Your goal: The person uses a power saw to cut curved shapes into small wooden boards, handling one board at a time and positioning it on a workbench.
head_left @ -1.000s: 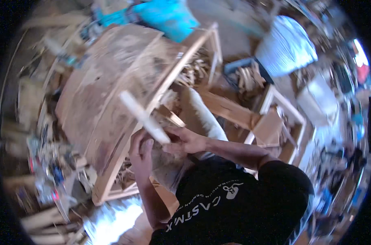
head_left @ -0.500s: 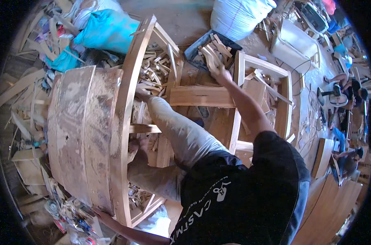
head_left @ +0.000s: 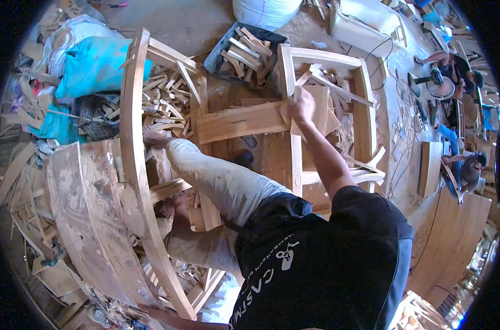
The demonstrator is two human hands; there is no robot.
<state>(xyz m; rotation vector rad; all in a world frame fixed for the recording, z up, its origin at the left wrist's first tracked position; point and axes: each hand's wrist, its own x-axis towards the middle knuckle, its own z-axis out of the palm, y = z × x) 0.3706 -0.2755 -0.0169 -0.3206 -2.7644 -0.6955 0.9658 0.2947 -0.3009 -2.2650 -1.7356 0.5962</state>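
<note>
My right hand (head_left: 300, 110) reaches forward and is shut on a flat wooden board (head_left: 319, 104) that leans on the rectangular wooden frame (head_left: 365, 104). A thick plank (head_left: 239, 122) lies crosswise just left of that hand. My left forearm (head_left: 173, 319) runs along the lower edge toward the bottom end of a long curved wooden rail (head_left: 133, 159); the hand itself is hidden there. My legs in pale trousers (head_left: 222, 181) rest between the rail and the frame.
A broad curved wooden panel (head_left: 85, 214) lies at the left. Offcuts (head_left: 162, 99) are heaped behind the rail, and a dark tray of wood blocks (head_left: 247, 52) sits farther back. A blue bag (head_left: 96, 66) and a white sack (head_left: 266, 11) lie beyond. Other people (head_left: 470, 165) work at the right.
A second ago both hands held a pale stick together. The right hand has since reached out to the frame and taken the flat board; the left arm has dropped to the lower left.
</note>
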